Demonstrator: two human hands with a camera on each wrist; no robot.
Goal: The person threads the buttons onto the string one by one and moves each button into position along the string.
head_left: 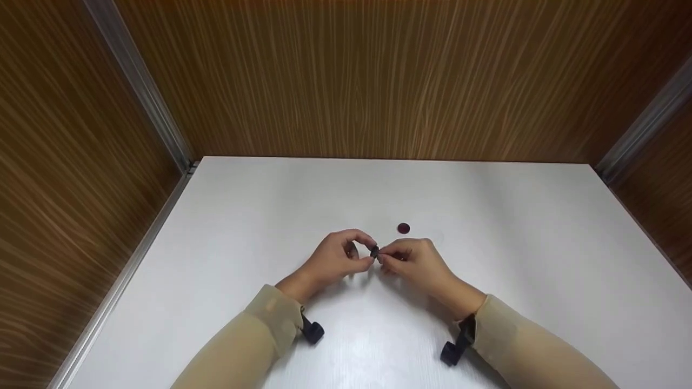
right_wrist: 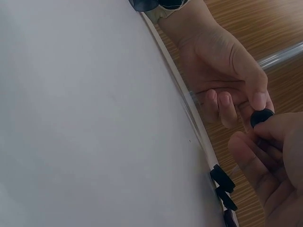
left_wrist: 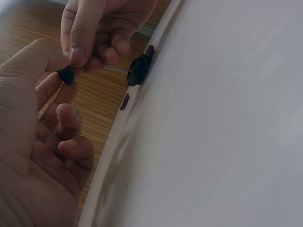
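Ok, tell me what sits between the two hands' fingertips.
A small black piece, pinched from both sides by the left hand and the right hand. The head view shows it best.

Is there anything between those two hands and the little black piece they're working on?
Nothing visible. The left hand and right hand both pinch the small black piece directly between their fingertips, above the white table. The dark red disc lies apart, behind them.
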